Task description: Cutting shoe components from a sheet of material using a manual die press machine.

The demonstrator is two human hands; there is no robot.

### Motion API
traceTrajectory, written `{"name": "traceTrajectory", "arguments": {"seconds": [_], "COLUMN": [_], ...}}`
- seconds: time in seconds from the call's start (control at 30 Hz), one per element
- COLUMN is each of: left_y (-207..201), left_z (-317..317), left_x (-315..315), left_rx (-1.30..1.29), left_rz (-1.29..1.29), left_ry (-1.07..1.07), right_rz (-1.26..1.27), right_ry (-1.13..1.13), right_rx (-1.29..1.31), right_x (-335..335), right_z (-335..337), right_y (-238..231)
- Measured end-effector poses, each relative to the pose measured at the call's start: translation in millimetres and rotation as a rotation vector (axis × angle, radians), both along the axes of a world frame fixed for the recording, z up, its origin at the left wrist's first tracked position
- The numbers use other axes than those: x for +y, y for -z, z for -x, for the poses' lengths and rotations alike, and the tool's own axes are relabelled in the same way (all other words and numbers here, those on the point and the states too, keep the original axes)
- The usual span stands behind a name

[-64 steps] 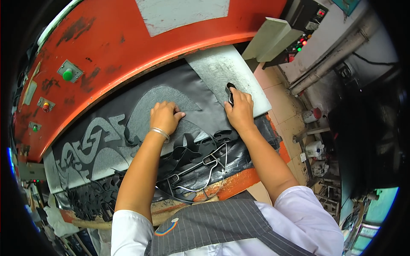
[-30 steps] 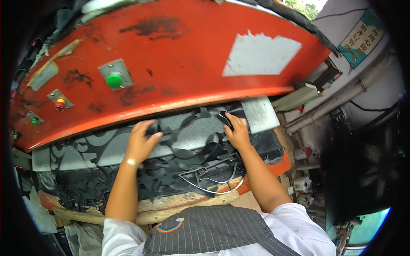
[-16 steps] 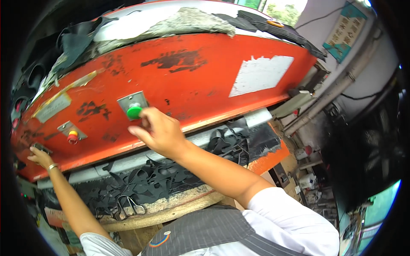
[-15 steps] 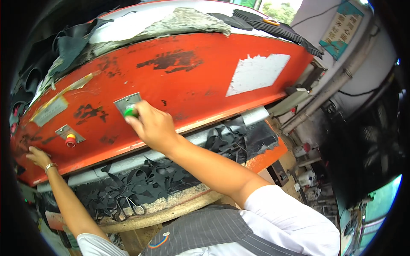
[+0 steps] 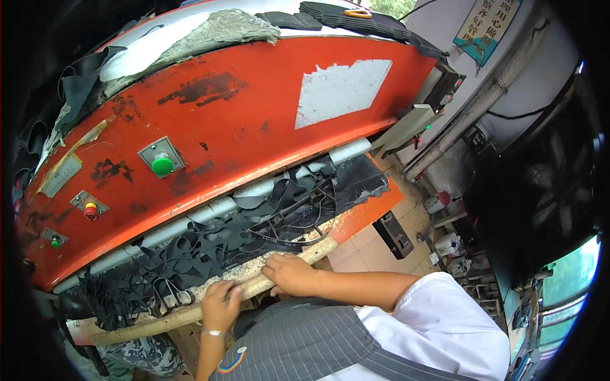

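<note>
My right hand (image 5: 291, 274) is closed over the worn beige front edge of a long cutting board (image 5: 305, 255). Beside it on the left, my left hand (image 5: 220, 302), with a bracelet at the wrist, has its fingers curled onto the same edge. Dark leather-like scraps (image 5: 184, 257) lie tangled on the board. A small metal cutting die (image 5: 170, 296) with looped bars sits just left of my left hand. Among the scraps farther right rests a larger thin black frame (image 5: 298, 216). Behind stands the red press beam (image 5: 254, 120) with a green push button (image 5: 162, 166).
A red-and-yellow stop button (image 5: 91, 212) and a smaller green button (image 5: 56, 242) sit on the beam's left. Sheets of dark material (image 5: 356, 22) lie on top. A grey control box (image 5: 416, 124) and a pipe (image 5: 502, 86) are at right, a large black fan (image 5: 546, 184) beyond.
My right hand has come away from the green button and down to the board's edge. My left hand has moved from the beam's lower left to the same edge. The view has shifted.
</note>
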State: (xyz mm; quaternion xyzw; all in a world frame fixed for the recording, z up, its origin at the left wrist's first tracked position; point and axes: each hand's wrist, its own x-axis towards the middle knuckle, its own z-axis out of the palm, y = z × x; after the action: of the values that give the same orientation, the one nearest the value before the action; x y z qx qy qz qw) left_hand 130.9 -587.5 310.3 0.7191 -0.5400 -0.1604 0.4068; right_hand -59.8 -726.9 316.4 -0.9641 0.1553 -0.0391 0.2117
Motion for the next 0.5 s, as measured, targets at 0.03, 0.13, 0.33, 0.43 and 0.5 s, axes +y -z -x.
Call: {"name": "traceTrajectory", "arguments": {"seconds": [0.03,0.13,0.33,0.43,0.5], "left_y": [1,3,34,35,29], "left_z": [7,21,17,4,-4], "left_x": [-5,-13,-13,-18,-33], "left_rx": [-0.006,-0.190,-0.113,-0.053,0.076], "left_rz": [-0.004,-0.077,-0.176,-0.355,-0.439], "left_ry": [0.002,0.029,0.035,0.173,0.215], "right_rz": [0.048,0.100,0.091,-0.246,-0.367], "right_ry": [0.051,0.148,0.178,-0.038,0.128], "right_rx": [0.001,-0.061,-0.160,0.150,0.153], "right_x": [3,5,11,-18,-52], "right_z": [0,0,7,19,24], "right_y": [4,13,51,23,-1]}}
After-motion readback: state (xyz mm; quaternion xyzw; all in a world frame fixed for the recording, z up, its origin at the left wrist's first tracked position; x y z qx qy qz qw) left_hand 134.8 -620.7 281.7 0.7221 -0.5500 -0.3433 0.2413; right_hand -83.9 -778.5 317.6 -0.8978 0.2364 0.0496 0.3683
